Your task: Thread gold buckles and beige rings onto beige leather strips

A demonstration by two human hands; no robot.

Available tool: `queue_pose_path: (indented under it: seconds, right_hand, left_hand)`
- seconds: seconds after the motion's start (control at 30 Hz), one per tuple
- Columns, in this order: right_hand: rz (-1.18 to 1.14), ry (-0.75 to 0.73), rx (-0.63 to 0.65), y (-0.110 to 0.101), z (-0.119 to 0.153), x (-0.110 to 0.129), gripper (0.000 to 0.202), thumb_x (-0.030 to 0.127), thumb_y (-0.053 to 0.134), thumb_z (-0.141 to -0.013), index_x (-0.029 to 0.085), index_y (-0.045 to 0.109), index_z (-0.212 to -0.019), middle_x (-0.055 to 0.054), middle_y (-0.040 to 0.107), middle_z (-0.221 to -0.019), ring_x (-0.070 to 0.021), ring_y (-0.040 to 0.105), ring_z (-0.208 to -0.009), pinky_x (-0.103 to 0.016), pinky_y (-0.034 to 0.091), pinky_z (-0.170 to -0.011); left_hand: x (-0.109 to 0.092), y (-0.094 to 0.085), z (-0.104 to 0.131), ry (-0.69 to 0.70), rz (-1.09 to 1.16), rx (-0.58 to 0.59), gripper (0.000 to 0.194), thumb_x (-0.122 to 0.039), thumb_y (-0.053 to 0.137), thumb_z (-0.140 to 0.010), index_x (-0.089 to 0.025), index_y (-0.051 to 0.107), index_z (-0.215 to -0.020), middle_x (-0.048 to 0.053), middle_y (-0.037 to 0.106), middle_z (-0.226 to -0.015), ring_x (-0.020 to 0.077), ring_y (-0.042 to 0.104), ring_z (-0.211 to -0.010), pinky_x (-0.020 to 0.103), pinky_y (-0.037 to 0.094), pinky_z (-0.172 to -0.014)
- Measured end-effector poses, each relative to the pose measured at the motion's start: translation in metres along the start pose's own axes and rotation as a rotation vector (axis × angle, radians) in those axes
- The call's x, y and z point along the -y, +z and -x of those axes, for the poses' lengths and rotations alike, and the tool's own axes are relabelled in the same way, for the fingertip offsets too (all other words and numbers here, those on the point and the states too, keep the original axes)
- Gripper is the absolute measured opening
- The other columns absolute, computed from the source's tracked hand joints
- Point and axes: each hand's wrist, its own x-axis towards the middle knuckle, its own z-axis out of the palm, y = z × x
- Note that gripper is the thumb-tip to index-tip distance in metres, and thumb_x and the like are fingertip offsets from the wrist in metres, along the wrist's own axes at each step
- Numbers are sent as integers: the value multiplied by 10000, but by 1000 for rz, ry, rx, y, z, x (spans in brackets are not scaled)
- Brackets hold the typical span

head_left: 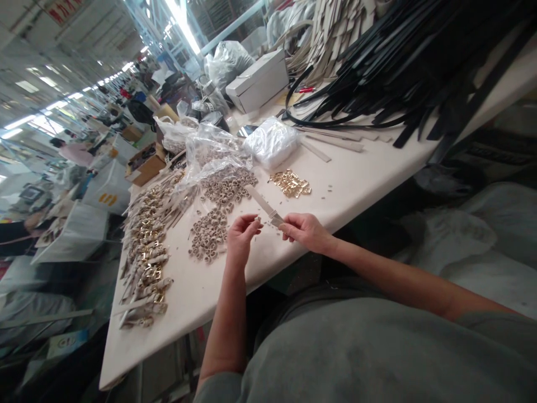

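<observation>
Between the fingers of my right hand (302, 230) is a beige strap (260, 201), whose flat end points up and to the left over the table. A lighter band crosses the strap close to my fingertips. My left hand (243, 238) is closed in a pinch on a small beige strap loop (258, 220), just left of the strap. Loose beige loops (208, 234) lie in a pile beside my left hand, with more heaped behind it. Beyond the strap sits a small heap of gold buckles (290, 183).
Straps with gold buckles (149, 257) line the table's left side. Clear plastic bags (272, 143), a white box (258, 81) and a cardboard box (145, 162) stand farther back. Black straps (377, 84) cover the right end. The table's front edge (335, 224) runs beneath my forearms.
</observation>
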Motion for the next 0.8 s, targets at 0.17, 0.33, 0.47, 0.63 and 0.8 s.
queue_pose_path:
  seconds: [0.17,0.33,0.47,0.63,0.8]
  right_hand:
    - [-3,3,28,0,1,3,446,591,602,-864,156,647,-777,-17,657,-635,-105,562,-522,-222,462,-517]
    - [-48,9,7,-2,3,7,465,614,608,-851,156,645,-777,-14,657,-637,-100,554,-506,-216,447,-496]
    - [71,-15,19,-4,5,5,406,547,601,-873,162,645,-752,-15,670,-636,-101,565,-512,-217,441,-514]
    - [139,-25,-2,-6,6,3,390,519,599,-878,171,622,-701,-15,668,-614,-102,560,-505,-219,426,-516]
    - [44,0,-14,-7,5,4,449,605,599,-857,174,618,-733,-14,664,-621,-114,574,-520,-230,450,-530]
  left_hand:
    - [-5,37,25,-75,295,-26,378,-416,866,-624,-188,704,-878,10,705,-782,102,640,-663,212,480,-612]
    - [-2,46,26,-88,323,-60,384,-399,887,-588,-187,694,-843,1,707,-767,103,637,-662,221,476,-622]
    - [-1,43,24,-77,320,-43,353,-378,886,-589,-179,714,-824,3,716,-766,86,596,-627,224,468,-621]
    - [-1,39,23,-88,286,-37,359,-388,892,-566,-176,725,-802,1,704,-724,80,564,-593,224,466,-607]
    - [2,44,26,-92,283,-29,357,-405,882,-586,-184,723,-818,4,704,-738,92,586,-626,231,489,-641]
